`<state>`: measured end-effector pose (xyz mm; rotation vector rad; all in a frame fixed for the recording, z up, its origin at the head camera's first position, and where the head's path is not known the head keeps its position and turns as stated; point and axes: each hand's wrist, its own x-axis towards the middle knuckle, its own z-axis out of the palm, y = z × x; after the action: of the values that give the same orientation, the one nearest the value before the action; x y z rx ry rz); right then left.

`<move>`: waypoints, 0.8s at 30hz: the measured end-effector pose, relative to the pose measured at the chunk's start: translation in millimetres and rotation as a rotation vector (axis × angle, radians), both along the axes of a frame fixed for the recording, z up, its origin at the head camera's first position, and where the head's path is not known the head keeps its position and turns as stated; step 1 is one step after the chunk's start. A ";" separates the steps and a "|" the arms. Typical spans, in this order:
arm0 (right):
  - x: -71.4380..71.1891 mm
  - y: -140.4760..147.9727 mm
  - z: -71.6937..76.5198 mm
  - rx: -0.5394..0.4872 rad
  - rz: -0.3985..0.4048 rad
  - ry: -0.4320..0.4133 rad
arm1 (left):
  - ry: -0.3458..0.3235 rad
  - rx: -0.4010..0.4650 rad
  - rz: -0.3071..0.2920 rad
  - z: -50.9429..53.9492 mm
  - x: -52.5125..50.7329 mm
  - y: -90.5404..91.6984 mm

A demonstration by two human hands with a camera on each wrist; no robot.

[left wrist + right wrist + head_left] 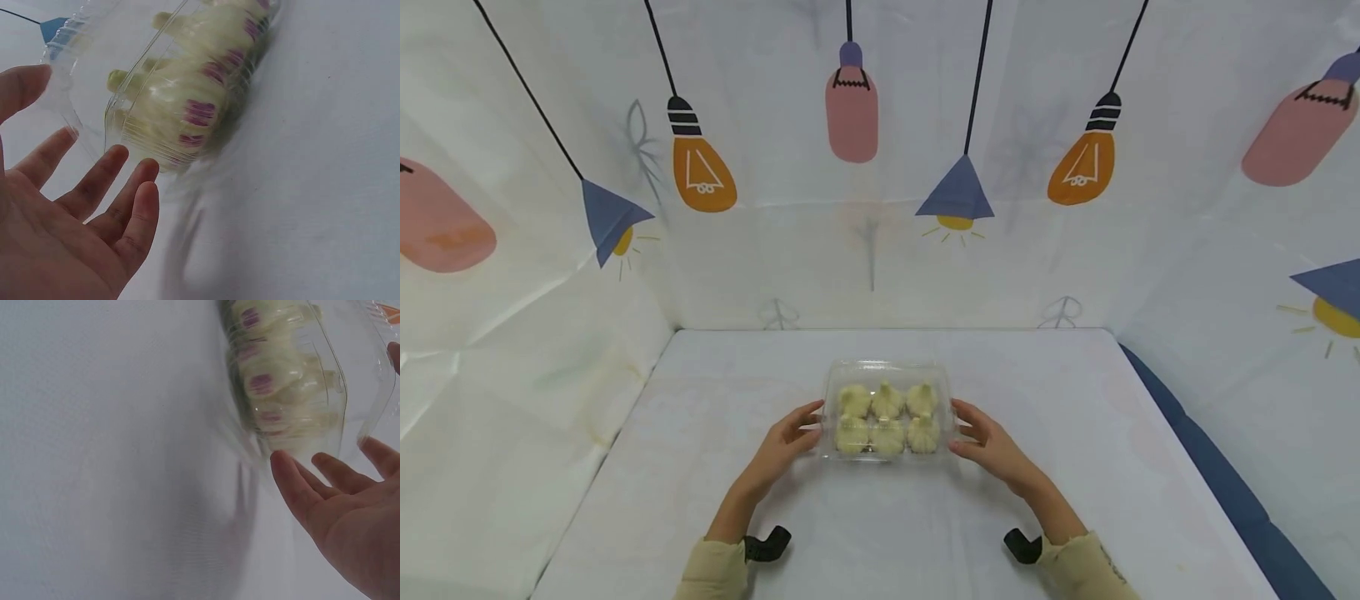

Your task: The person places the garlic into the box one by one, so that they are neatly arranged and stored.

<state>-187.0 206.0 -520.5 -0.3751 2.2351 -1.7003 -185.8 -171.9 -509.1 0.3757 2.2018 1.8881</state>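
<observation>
A clear plastic box (886, 371) holds several garlic bulbs (887, 437) in two rows, centred on the white table in the head view. Purple marks show low on the pale bulbs in both wrist views. At the box's left end, my left hand (782, 446) has its fingers spread and loosely bent, with fingertips at the plastic wall. Facing it from the right end, my right hand (992, 448) holds its fingers much the same way. Neither hand is curled round the box. Whether every fingertip touches the plastic, I cannot tell.
White cloth covers the tabletop (880, 533). Behind it stands a white backdrop (760, 250) printed with hanging lamps. Black curved pieces (767, 544) stick out by both beige sleeves (715, 571). Dark blue fabric (1225, 483) runs along the right edge.
</observation>
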 end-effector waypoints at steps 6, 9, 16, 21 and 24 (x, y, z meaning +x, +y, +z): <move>1.7 -0.4 -10.2 -0.033 0.003 -0.013 | -0.008 -0.015 -0.009 -10.0 2.7 -0.7; 3.3 -0.7 -13.9 -0.047 0.001 -0.025 | 0.003 -0.025 -0.005 -17.4 2.5 -2.1; 5.2 -2.5 -16.7 -0.034 -0.012 -0.017 | 0.020 0.021 0.033 -47.2 -4.7 -7.2; 3.6 0.5 -19.5 -0.016 -0.007 0.013 | 0.069 0.043 0.044 -54.0 -2.7 -5.5; 4.1 2.1 -21.4 -0.044 -0.005 -0.005 | 0.083 0.054 0.022 -56.9 -1.2 -4.6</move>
<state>-182.9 208.1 -541.9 -0.3756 2.2001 -1.7538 -186.9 -176.5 -566.0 0.4485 2.2188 1.9811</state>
